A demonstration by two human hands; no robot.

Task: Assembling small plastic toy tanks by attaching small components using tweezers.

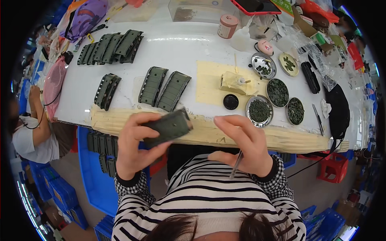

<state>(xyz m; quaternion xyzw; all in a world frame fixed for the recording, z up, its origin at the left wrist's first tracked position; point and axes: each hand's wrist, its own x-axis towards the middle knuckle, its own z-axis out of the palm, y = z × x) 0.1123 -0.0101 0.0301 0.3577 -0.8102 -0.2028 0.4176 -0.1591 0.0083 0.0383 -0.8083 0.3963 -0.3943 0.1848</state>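
Note:
My left hand [138, 140] grips a dark green, slightly curved rectangular piece [171, 125] by its left end, fingers above and thumb below. The piece is tilted above the table's near edge. To its right, my right hand [247, 144] has thumb and forefinger apart, touching nothing on the table. A thin metal tool [237, 164] is tucked in that hand, sticking out toward my body; its exact kind is hidden. Two similar green curved pieces [173, 91] lie side by side just beyond my left hand, and a darker-edged one [107, 91] lies farther left.
Several more curved pieces [110, 48] stand in a row at the far left. On the right are round tins of small green bits [277, 92], a metal dish [259, 111], a black lid [230, 101] and a tape-wrapped block [238, 83]. A blue tray [96, 188] sits below the table edge.

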